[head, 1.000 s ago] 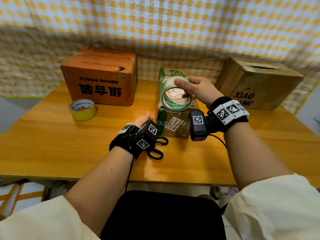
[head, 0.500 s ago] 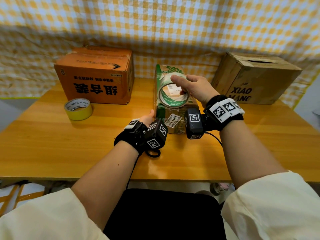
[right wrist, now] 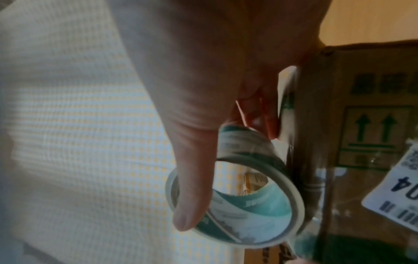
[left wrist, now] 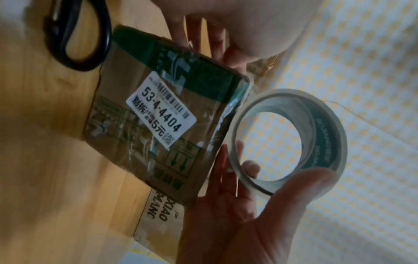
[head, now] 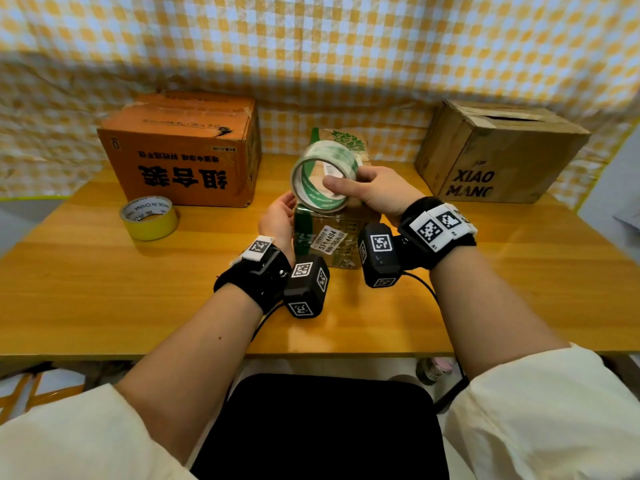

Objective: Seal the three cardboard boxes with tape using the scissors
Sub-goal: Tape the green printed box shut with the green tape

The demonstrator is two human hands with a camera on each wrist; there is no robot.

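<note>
I am holding the clear tape roll (head: 323, 176) over the small middle box (head: 341, 233) near the bench's (head: 104, 289) back edge, my right hand (head: 372, 190) pinching it, thumb through the core. My left hand (head: 278, 216) is resting spread against the box's left side. I judge this the first sealing step; next I need to find the tape's free end. The scissors (left wrist: 79, 35) are lying beside the box. Its sticker is reading "53-4-4404"; the right box (head: 498, 154) is reading "XIAO MANG", the yellow roll (head: 149, 218) "MADE IN CHINA".
</note>
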